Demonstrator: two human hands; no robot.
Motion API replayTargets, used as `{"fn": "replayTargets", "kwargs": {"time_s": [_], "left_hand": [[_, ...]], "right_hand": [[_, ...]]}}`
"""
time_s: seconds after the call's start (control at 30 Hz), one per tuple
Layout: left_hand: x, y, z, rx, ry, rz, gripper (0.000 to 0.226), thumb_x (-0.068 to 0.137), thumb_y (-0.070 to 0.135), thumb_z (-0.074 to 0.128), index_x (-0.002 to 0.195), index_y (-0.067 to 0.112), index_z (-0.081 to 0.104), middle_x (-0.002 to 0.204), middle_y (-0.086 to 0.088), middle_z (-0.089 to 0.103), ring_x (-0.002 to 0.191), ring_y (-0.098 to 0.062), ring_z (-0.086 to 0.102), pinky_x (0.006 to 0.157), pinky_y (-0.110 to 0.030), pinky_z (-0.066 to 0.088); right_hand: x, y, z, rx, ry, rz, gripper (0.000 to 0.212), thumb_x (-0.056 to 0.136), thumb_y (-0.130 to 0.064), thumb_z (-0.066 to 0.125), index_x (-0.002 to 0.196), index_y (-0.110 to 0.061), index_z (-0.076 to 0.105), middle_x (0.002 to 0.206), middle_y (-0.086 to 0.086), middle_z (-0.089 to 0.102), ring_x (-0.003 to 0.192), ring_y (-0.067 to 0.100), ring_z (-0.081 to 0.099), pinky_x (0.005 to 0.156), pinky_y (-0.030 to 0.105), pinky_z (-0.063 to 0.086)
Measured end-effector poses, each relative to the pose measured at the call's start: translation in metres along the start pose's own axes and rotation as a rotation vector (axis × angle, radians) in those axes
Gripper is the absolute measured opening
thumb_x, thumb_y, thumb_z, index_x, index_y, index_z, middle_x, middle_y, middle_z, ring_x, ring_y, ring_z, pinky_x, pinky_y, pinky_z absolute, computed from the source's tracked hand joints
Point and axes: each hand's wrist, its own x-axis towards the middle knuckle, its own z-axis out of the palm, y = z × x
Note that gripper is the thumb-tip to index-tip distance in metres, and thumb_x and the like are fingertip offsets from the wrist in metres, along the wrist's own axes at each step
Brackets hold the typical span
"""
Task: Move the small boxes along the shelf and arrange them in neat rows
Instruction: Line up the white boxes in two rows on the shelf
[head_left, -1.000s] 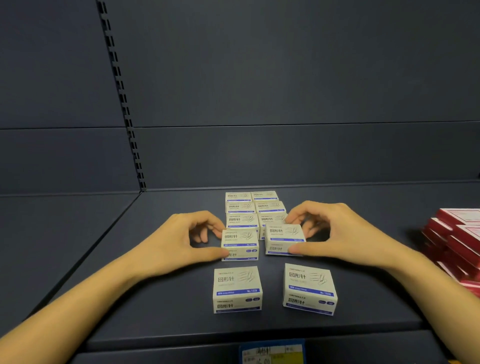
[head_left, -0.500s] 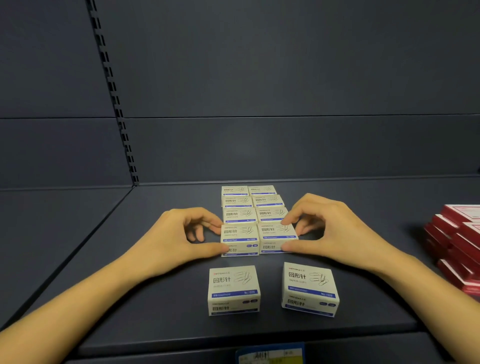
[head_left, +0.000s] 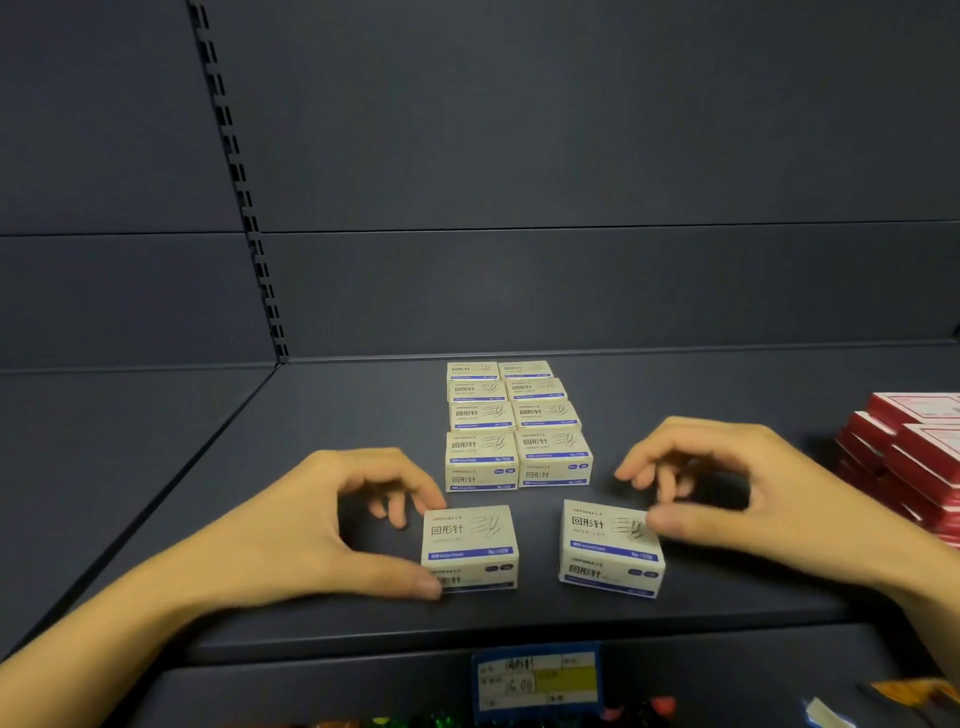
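Several small cream boxes with blue stripes sit in two tight columns at the middle of the dark shelf. Two more stand apart nearer the front edge. My left hand grips the left front box, thumb at its front left corner and index finger at its back left corner. My right hand is blurred beside the right front box. Its thumb tip touches that box's top right edge, while its curled fingers hover just behind the box, apart from it.
Stacked red boxes fill the shelf's right end. A slotted upright runs down the back panel on the left. A blue and yellow price tag hangs on the front lip, with colourful items on the level below.
Both hands pushed the fourth pair of boxes back against the columns, let them go, and drew back toward me to the two front boxes.
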Motion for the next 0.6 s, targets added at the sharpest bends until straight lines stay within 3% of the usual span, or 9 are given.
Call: {"fn": "replayTargets", "kwargs": {"time_s": [0.13,0.27,0.43,0.6], "left_hand": [[-0.003,0.003,0.007,0.026,0.068,-0.002,0.039,0.056,0.048,0.076,0.092,0.034,0.067,0.093,0.012,0.067,0.086,-0.012,0.058,0.074,-0.018,0.047],[0.000,0.002,0.009,0.025,0.103,-0.042,0.040,0.055,0.050,0.073,0.090,0.033,0.068,0.093,0.011,0.068,0.084,-0.015,0.059,0.074,-0.025,0.049],[0.008,0.002,0.015,0.020,0.196,-0.059,0.042,0.051,0.055,0.069,0.087,0.033,0.069,0.090,0.014,0.070,0.072,-0.008,0.057,0.064,-0.014,0.045],[0.013,-0.001,0.019,0.007,0.239,-0.092,0.041,0.052,0.052,0.072,0.089,0.035,0.070,0.088,0.016,0.071,0.068,-0.005,0.056,0.061,-0.017,0.046]], "right_hand": [[-0.011,-0.003,0.002,-0.128,-0.082,0.027,0.053,0.058,-0.066,0.070,0.104,-0.041,0.060,0.101,-0.015,0.063,0.087,0.012,0.060,0.074,0.023,0.048],[-0.011,-0.005,0.006,-0.109,-0.099,0.014,0.042,0.064,-0.051,0.075,0.100,-0.037,0.061,0.099,-0.017,0.066,0.085,0.013,0.061,0.072,0.023,0.049],[-0.002,0.002,0.011,-0.021,-0.034,0.059,0.032,0.066,-0.036,0.079,0.094,-0.035,0.064,0.097,-0.013,0.069,0.087,0.010,0.065,0.078,0.026,0.053],[0.008,0.008,0.017,0.059,0.042,0.071,0.028,0.066,-0.025,0.081,0.090,-0.029,0.066,0.095,-0.014,0.071,0.088,0.005,0.068,0.085,0.021,0.053]]}}
